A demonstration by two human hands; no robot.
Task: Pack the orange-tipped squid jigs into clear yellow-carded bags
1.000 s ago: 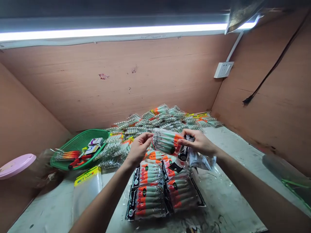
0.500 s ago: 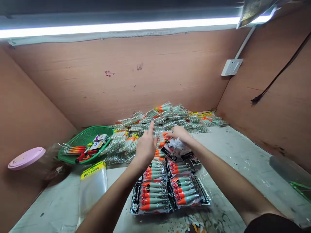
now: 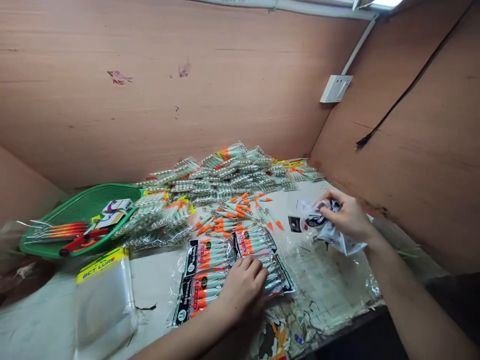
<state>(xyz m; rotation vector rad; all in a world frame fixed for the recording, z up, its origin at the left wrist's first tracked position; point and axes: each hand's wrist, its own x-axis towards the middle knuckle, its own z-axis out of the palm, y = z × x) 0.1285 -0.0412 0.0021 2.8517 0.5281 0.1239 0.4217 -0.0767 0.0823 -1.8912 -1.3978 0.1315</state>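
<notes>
My right hand (image 3: 347, 215), on the right, is closed on a crumpled clear plastic bag (image 3: 337, 239) with black printing. My left hand (image 3: 243, 282) rests low in the middle on a pack of fishing lures (image 3: 275, 275), its fingers bent over it and their tips hidden. Packs of the same pale green, orange-ended lures lie beside and behind it: a left front pack (image 3: 204, 292), a left rear pack (image 3: 213, 252) and a right rear pack (image 3: 255, 240). Loose lures (image 3: 228, 215) are spread out just beyond the packs.
Behind stands a heap of bagged lures (image 3: 225, 170). A green basket (image 3: 86, 200) holds small boxes, red-handled pliers and orange lures. Clear sleeves with yellow headers (image 3: 105, 300) lie at left. Scraps (image 3: 275, 340) lie by the table's front edge.
My right hand has moved right, away from the packs, with the plastic bag. My left hand has drawn back onto the front packs. The loose lures now show, and the view has turned right and down.
</notes>
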